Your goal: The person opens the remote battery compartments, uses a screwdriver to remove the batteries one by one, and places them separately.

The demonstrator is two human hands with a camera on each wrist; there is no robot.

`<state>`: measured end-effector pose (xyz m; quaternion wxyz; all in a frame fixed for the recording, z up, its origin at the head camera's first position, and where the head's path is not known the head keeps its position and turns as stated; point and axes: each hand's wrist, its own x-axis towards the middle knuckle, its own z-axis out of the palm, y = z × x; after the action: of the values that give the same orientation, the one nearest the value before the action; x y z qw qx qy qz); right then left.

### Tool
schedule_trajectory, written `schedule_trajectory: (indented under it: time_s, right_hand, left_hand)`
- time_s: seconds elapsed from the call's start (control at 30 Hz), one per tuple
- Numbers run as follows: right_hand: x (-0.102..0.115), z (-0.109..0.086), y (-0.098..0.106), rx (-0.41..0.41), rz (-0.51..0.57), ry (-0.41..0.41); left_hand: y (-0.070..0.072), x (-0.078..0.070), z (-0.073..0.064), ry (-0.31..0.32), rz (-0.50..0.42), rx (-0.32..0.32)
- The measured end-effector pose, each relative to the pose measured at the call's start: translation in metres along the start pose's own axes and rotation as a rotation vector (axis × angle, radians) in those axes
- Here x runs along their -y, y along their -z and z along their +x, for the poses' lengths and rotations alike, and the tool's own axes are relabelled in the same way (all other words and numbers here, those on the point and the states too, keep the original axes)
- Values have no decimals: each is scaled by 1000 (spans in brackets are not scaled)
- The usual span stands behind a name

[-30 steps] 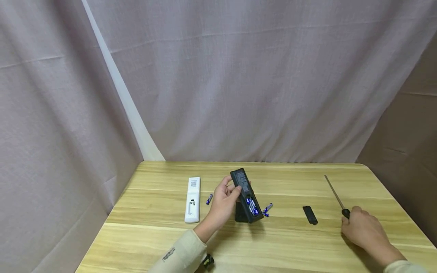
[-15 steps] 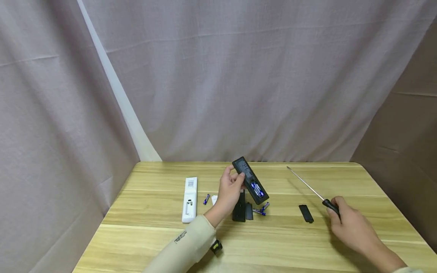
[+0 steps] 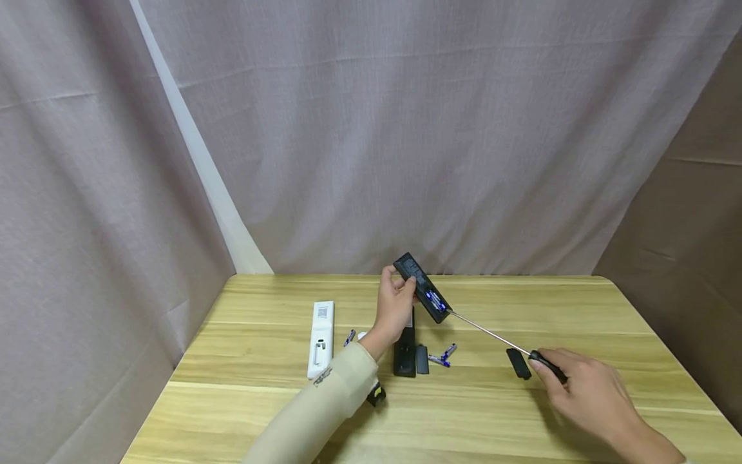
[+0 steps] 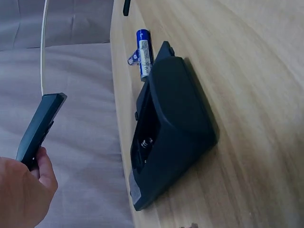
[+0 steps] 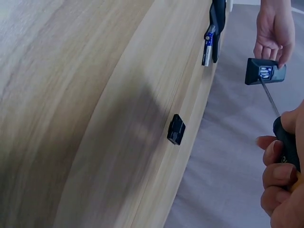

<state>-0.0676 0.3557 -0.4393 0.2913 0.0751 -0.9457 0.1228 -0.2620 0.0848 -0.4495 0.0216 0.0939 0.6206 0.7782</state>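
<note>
My left hand grips a black remote control by its upper half, tilted above the table with its back toward me. Blue-and-white batteries sit in its uncovered compartment. In my right hand is a screwdriver, held by its black handle. The shaft's tip meets the lower end of the remote, by the compartment, as the right wrist view also shows at the batteries. Below the left hand a second black remote lies on the table, its battery compartment uncovered and a spring visible inside.
A white remote with an open battery compartment lies at the left, a loose battery beside it. Several loose batteries and a dark cover lie near the middle. Another black cover rests farther right on the wooden table.
The left hand has lifted the remote up and away from me. The screwdriver has swung left, and its tip has come from open space to the remote's lower end.
</note>
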Motion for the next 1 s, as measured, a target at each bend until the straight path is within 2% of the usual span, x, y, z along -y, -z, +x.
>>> schedule_trajectory:
  time_s: [0.17,0.4,0.7,1.0]
  right_hand:
    - [3,1,3,1,-22,9]
    - [14,4,10,48,-55,0]
    - [17,4,4,9,-143,63]
    - [9,-10,0,-25,-11,-32]
  left_hand:
    - [-3,1,-1,9,14,18]
    - [-12,4,-5,-5,30,42]
    - [-23,11,-12,-11,115,72]
    - [-23,11,-11,-13,56,2]
